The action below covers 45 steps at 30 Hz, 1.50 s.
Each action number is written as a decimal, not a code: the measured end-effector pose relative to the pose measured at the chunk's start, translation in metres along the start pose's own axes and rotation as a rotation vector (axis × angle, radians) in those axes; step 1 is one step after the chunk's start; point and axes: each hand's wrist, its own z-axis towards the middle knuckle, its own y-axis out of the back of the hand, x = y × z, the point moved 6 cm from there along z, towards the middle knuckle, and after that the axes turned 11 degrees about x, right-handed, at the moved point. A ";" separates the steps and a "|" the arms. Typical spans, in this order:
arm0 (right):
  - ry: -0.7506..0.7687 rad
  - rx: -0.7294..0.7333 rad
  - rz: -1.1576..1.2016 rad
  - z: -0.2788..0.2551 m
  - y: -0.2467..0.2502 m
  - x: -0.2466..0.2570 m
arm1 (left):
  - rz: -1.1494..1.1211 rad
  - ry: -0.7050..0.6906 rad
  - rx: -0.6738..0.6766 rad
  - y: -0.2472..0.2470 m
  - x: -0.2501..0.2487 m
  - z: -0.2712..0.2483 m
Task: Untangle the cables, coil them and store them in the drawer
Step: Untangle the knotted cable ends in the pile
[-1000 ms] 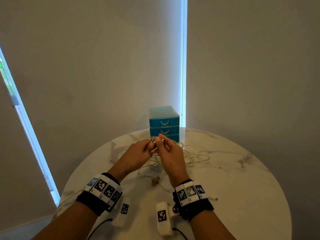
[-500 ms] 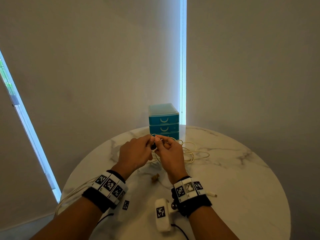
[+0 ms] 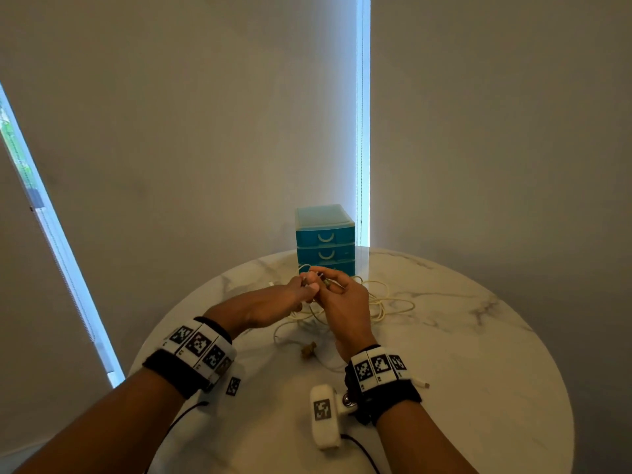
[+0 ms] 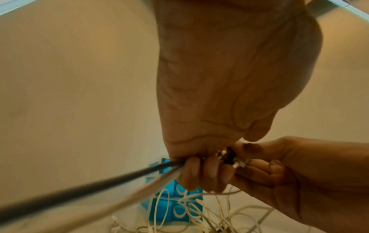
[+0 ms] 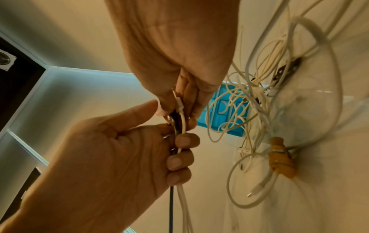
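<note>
Early on: both hands (image 3: 318, 295) pinch cable ends (image 5: 179, 110) mid-frame, white tangle (image 3: 376, 302) uncoiled on bench (image 3: 478, 371), drawers (image 3: 325, 241) closed.

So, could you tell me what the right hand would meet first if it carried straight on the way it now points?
Most likely the blue drawer unit: the right hand points away from the person, pinching cable ends with the left hand just in front of the drawers. Depth is unclear; loose white cables lie lower, on the table.
</note>
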 end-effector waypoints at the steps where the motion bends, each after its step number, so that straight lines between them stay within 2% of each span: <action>1: 0.015 -0.008 -0.001 0.000 0.000 0.003 | 0.017 -0.018 0.037 0.002 -0.004 -0.002; 3: 0.028 -0.023 0.014 0.000 -0.003 0.004 | 0.137 0.014 0.085 0.012 0.000 -0.004; 5: 0.027 -0.038 0.070 0.000 -0.006 0.004 | 0.268 0.121 0.104 0.025 0.022 -0.005; 8: 0.039 -0.083 0.124 0.000 0.001 0.006 | 0.247 0.239 0.215 0.038 0.077 -0.018; 11: 0.052 -0.141 0.154 0.003 0.015 0.010 | 0.219 0.365 0.329 0.054 0.137 -0.059; 14: 0.064 -0.169 0.197 0.007 0.022 0.012 | 0.284 0.470 0.337 0.089 0.192 -0.110; 16: 0.066 -0.155 0.208 0.006 0.017 0.012 | 0.292 0.522 0.296 0.114 0.212 -0.141; 18: 0.065 -0.123 0.197 0.002 0.005 0.012 | 0.304 0.528 0.182 0.138 0.216 -0.161; 19: 0.063 -0.102 0.184 0.000 -0.002 0.011 | 0.363 0.524 0.065 0.153 0.213 -0.168; 22: 0.058 -0.053 0.140 -0.005 -0.022 0.010 | 0.665 0.470 -0.476 0.195 0.195 -0.176; 23: 0.056 -0.052 0.141 -0.006 -0.024 0.009 | 0.657 0.423 -0.554 0.197 0.192 -0.174; 24: 0.055 -0.063 0.151 -0.007 -0.022 0.009 | 0.612 0.395 -0.536 0.194 0.193 -0.166; 25: 0.056 -0.078 0.161 -0.007 -0.018 0.010 | 0.556 0.410 -0.446 0.184 0.195 -0.155; 26: 0.057 -0.095 0.172 -0.007 -0.013 0.011 | 0.535 0.475 -0.319 0.170 0.194 -0.144; 28: 0.057 -0.120 0.175 -0.005 -0.001 0.013 | 0.632 0.654 -0.079 0.145 0.184 -0.125; 29: 0.058 -0.124 0.170 -0.003 0.003 0.014 | 0.690 0.696 -0.026 0.135 0.173 -0.116; 30: 0.060 -0.125 0.161 -0.002 0.005 0.015 | 0.699 0.678 -0.024 0.127 0.155 -0.105; 31: 0.059 -0.123 0.149 -0.001 0.005 0.015 | 0.689 0.593 -0.055 0.118 0.133 -0.093; 33: 0.062 -0.105 0.120 -0.001 0.001 0.013 | 0.604 0.292 -0.160 0.093 0.077 -0.068; 35: 0.068 -0.084 0.090 -0.001 -0.002 0.012 | 0.346 -0.010 -0.260 0.063 0.018 -0.050; 37: 0.085 -0.085 0.058 -0.003 0.000 0.015 | -0.096 -0.190 -0.227 0.033 -0.019 -0.026; 38: 0.096 -0.095 0.029 -0.004 0.002 0.017 | -0.301 -0.237 -0.177 0.021 -0.025 -0.011; 40: 0.114 -0.127 -0.058 -0.004 0.010 0.021 | -0.493 -0.254 -0.127 0.010 -0.019 0.019; 45: 0.102 -0.127 -0.208 0.004 0.019 0.019 | -0.532 -0.226 -0.146 0.005 -0.006 0.044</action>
